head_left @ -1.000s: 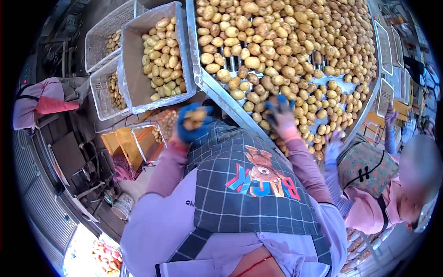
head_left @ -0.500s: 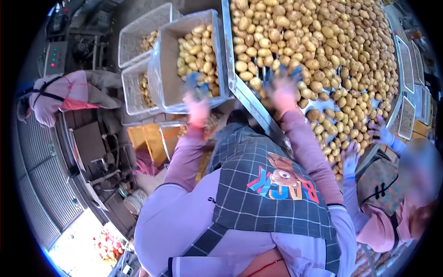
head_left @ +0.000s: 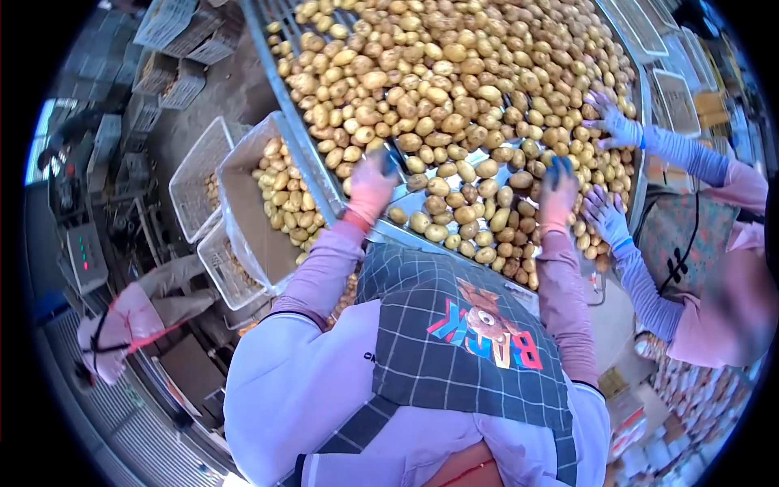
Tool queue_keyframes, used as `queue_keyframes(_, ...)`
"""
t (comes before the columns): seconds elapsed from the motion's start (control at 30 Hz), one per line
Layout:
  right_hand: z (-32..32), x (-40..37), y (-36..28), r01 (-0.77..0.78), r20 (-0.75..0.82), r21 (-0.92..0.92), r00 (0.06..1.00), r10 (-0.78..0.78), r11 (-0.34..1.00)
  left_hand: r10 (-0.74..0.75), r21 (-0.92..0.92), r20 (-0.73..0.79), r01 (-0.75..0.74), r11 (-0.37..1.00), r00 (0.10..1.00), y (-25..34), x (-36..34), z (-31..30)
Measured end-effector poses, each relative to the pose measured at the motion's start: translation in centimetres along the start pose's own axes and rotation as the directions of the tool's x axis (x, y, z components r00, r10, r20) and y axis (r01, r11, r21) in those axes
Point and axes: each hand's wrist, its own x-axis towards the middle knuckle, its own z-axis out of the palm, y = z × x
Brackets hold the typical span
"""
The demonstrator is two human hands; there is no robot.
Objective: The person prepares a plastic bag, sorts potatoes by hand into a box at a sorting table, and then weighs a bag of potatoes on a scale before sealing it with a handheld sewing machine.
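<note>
Several tan potatoes (head_left: 454, 89) cover a roller sorting table (head_left: 286, 122) in front of me. My left hand (head_left: 372, 183), in a pink glove with blue fingertips, reaches over the table's near metal rail, fingers spread above the potatoes at the edge. My right hand (head_left: 558, 193), gloved the same way, rests fingers-down on the potatoes further right. Neither hand shows a potato in its grip. A plastic-lined box (head_left: 243, 219) part-filled with potatoes stands to the left, below the table.
A co-worker at the right has purple-gloved hands (head_left: 614, 126) on the potatoes, close to my right hand. White mesh crates (head_left: 195, 174) stand beside the box. Another person (head_left: 122, 325) bends at the lower left near a control panel (head_left: 83, 253).
My left hand carried potatoes to the lined box, released them, and has swung back onto the table. My right hand shifted right along the potatoes. My view turned right.
</note>
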Motion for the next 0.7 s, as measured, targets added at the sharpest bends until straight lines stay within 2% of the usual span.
queue_keyframes(0.03, -0.7, 0.1, -3.6, 0.073, 0.046, 0.138, 0.996, -0.08, 0.988, 0.259, 0.055, -0.313, -0.255, 0.965, 0.914, -1.3, 2.1, 1.1)
queue_keyframes(0.07, 0.6, -0.4, -5.7, 0.179, 0.087, 0.256, 0.974, -0.207, 0.95, 0.217, 0.205, -0.299, -0.159, 0.966, 0.929, -1.0, 4.2, 1.5)
queue_keyframes(0.1, 2.1, -1.3, -8.1, 0.313, 0.067, 0.3, 0.935, -0.347, 0.901, 0.268, 0.264, -0.221, -0.206, 0.942, 0.938, -0.3, 5.9, 1.6)
queue_keyframes(0.13, 1.8, -1.9, -10.6, 0.336, 0.308, 0.277, 0.856, -0.414, 0.9, 0.298, 0.34, -0.172, -0.227, 0.912, 0.939, -0.5, 7.6, 3.2)
queue_keyframes(0.17, 2.5, -2.0, -12.0, 0.523, 0.385, 0.226, 0.727, -0.569, 0.822, 0.177, 0.39, -0.068, -0.137, 0.911, 0.982, 0.6, 8.6, 3.4)
queue_keyframes(0.2, 3.1, -2.1, -11.1, 0.571, 0.605, 0.149, 0.594, -0.531, 0.808, 0.048, 0.45, 0.035, -0.059, 0.891, 0.998, 1.8, 8.9, 3.0)
queue_keyframes(0.27, 3.1, 1.2, -7.1, 0.414, 0.854, -0.029, 0.483, -0.192, 0.91, 0.01, 0.427, 0.085, -0.045, 0.903, 0.996, 1.9, 8.3, 2.3)
queue_keyframes(0.3, 2.5, 1.9, -4.0, 0.454, 0.703, -0.116, 0.666, -0.25, 0.884, -0.019, 0.404, 0.118, -0.031, 0.914, 0.993, 1.8, 8.1, 2.1)
queue_keyframes(0.33, 2.0, 2.6, -1.0, 0.471, 0.508, -0.211, 0.801, -0.316, 0.856, 0.02, 0.387, 0.096, -0.056, 0.92, 0.995, 1.8, 7.7, 2.0)
queue_keyframes(0.4, 2.3, 3.6, 2.8, 0.403, 0.392, -0.267, 0.875, -0.283, 0.876, 0.046, 0.41, 0.099, -0.083, 0.909, 0.994, 2.0, 7.1, 2.4)
queue_keyframes(0.47, 3.3, 5.0, 1.1, 0.174, 0.203, -0.323, 0.973, -0.112, 0.93, 0.006, 0.414, 0.182, -0.082, 0.906, 0.983, 1.5, 8.0, 3.0)
queue_keyframes(0.5, 2.0, 6.0, -3.2, 0.134, 0.141, -0.138, 0.983, -0.115, 0.981, 0.012, 0.434, 0.163, -0.083, 0.897, 0.986, 1.5, 8.1, 3.2)
queue_keyframes(0.53, 3.1, 5.5, -5.7, 0.209, 0.135, 0.223, 0.961, -0.242, 0.952, 0.02, 0.456, 0.145, -0.085, 0.886, 0.989, 1.6, 8.0, 3.1)
queue_keyframes(0.57, 4.4, 4.1, -8.8, 0.179, 0.346, 0.226, 0.904, -0.251, 0.957, 0.044, 0.46, 0.12, -0.095, 0.883, 0.992, 1.7, 7.9, 3.1)
queue_keyframes(0.6, 6.2, 2.4, -11.4, 0.343, 0.471, 0.204, 0.787, -0.399, 0.917, 0.045, 0.474, 0.11, -0.092, 0.876, 0.993, 1.5, 7.9, 3.3)
queue_keyframes(0.63, 5.9, 0.6, -14.8, 0.333, 0.63, 0.203, 0.675, -0.383, 0.921, 0.068, 0.47, 0.108, -0.111, 0.875, 0.992, 1.4, 7.4, 3.4)
queue_keyframes(0.67, 7.8, -1.3, -15.6, 0.306, 0.741, 0.05, 0.627, -0.24, 0.951, 0.097, 0.469, 0.104, -0.135, 0.873, 0.99, 1.2, 7.0, 3.4)
queue_keyframes(0.7, 8.3, -1.7, -15.1, 0.241, 0.745, 0.041, 0.639, -0.19, 0.97, 0.158, 0.502, 0.15, -0.213, 0.838, 0.976, 1.2, 6.3, 3.3)
